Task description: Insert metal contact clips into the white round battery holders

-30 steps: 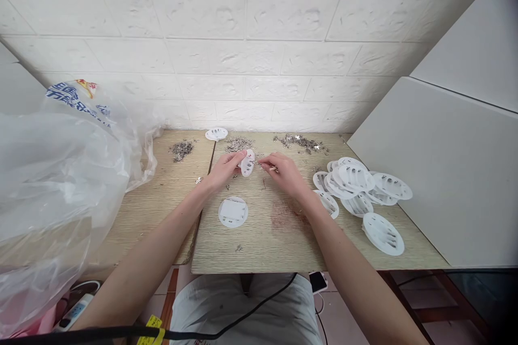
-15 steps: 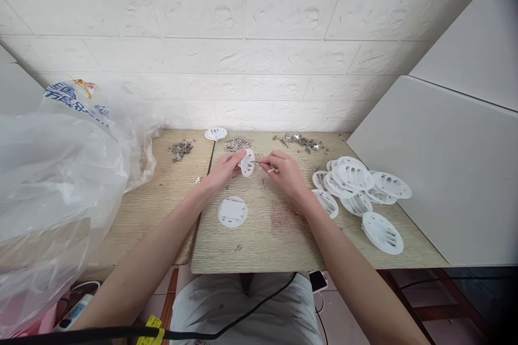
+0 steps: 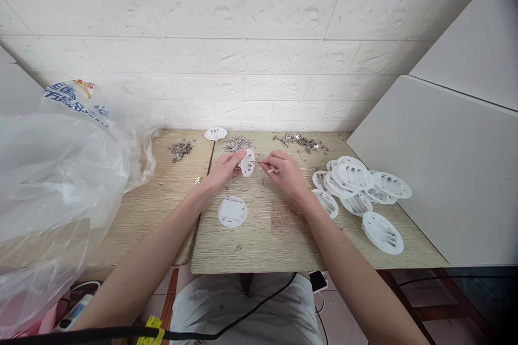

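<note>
Resting between both hands (image 3: pixel 259 170): white disc (image 3: pixel 247 163)

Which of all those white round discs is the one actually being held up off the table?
The white disc pinched in the left hand, tilted on edge beside the right hand. The other discs lie flat on the table, including the one nearest the person.

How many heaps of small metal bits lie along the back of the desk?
3: left heap on the left board, middle heap behind the left hand, right heap beyond the right hand.
</note>
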The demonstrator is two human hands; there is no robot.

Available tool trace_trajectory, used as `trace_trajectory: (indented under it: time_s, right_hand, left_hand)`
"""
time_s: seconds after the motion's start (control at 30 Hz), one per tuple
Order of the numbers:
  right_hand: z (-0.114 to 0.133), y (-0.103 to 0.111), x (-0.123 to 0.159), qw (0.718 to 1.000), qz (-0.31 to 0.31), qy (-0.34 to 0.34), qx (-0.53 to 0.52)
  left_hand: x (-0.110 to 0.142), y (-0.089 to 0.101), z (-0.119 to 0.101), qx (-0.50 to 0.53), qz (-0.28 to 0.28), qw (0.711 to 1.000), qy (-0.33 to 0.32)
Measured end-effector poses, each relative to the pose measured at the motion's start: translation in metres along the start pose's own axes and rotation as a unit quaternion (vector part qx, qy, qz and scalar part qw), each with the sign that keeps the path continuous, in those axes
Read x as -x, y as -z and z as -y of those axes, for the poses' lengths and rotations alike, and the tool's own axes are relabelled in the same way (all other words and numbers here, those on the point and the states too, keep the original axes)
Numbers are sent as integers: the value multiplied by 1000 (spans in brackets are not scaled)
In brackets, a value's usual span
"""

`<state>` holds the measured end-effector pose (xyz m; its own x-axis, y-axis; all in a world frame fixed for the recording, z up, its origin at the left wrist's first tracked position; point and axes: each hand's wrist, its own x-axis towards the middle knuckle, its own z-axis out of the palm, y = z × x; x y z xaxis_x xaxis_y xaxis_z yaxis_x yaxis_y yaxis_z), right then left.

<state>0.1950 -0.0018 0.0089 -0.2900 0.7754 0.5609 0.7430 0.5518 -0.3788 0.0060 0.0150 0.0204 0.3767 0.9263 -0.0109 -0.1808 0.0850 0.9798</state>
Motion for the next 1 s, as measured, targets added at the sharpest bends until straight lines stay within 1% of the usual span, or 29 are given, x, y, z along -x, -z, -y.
trace_trajectory:
  time_s: [0.23, 0.33, 0.6, 0.7, 0.77, 0.87, 0.93, 1.0]
  right_hand:
    - [-1, -3, 2, 1000, -13, 21, 1]
    - [1, -4, 3, 999, -17, 34, 6]
    - [5, -6, 4, 996, -50, 69, 8]
    - [5, -8, 4, 996, -51, 73, 18]
    - [5, -9, 4, 997, -42, 62, 7]
    - [4, -6, 3, 998, -43, 26, -41]
    - [4, -4, 2, 996, -54, 2, -68]
    - [5, -1, 1, 995, -59, -13, -80]
  left_hand:
    - [3, -1, -2, -13, 7, 1000, -12]
    - [3, 0, 0, -30, 12, 999, -18]
    - [3, -1, 4, -75, 26, 996, -42]
    - [3, -2, 5, -79, 28, 996, -43]
    - [3, -3, 5, -53, 9, 998, -35]
    - [3, -6, 2, 35, -28, 999, -10]
    - [3, -8, -1, 79, -38, 996, 8]
    - [4, -9, -3, 96, -40, 994, 20]
